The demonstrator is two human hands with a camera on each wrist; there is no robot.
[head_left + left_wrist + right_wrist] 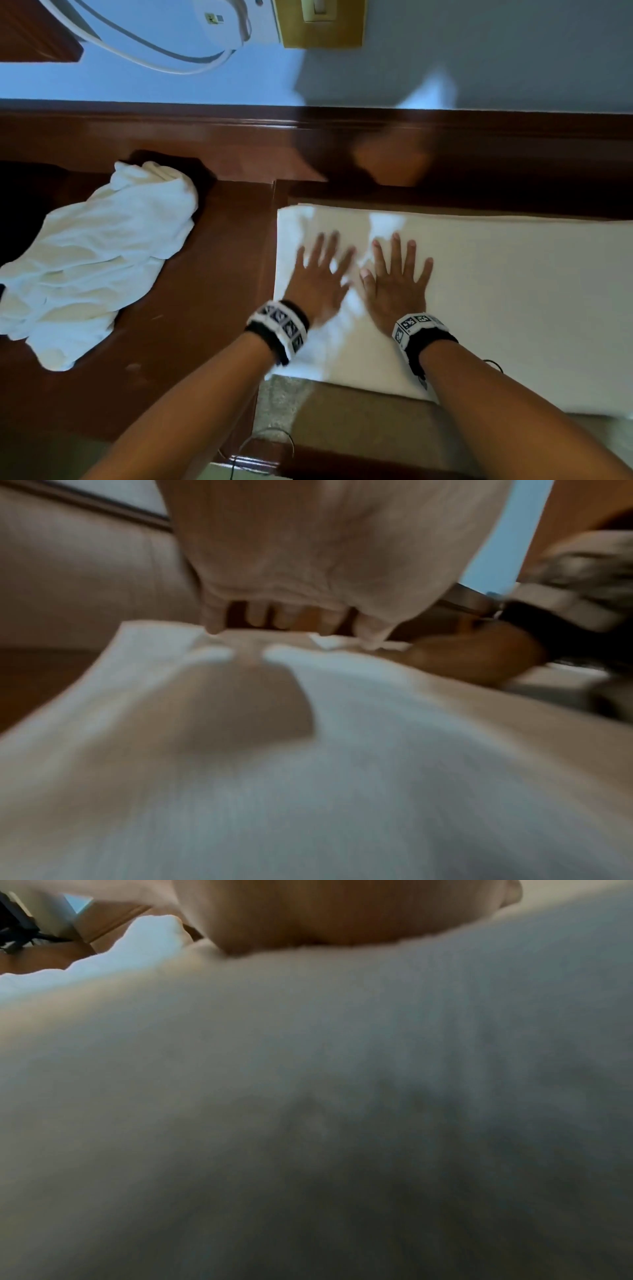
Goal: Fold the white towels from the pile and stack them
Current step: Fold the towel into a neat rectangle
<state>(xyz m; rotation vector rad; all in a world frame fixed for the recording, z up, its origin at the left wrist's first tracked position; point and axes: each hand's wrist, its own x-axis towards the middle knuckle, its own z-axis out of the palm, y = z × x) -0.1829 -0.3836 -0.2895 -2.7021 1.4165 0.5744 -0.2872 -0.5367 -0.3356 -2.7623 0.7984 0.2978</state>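
A white towel (pixel 496 291) lies spread flat, reaching off to the right in the head view. Both my hands lie palm down on its left part with fingers straight and spread. My left hand (pixel 318 270) presses near the towel's left edge and looks blurred. My right hand (pixel 397 274) rests just to its right. A crumpled pile of white towels (pixel 92 257) sits to the left on the dark wooden surface (pixel 212 291). In the left wrist view the towel (pixel 308 777) fills the lower frame under my palm (pixel 308 547). The right wrist view shows the towel (pixel 342 1096) up close.
A wooden rail (pixel 239 130) runs along the wall behind the surface. A white cable (pixel 154 51) and a brass switch plate (pixel 322 24) are on the wall above. Carpet (pixel 284 401) shows below the towel's near edge.
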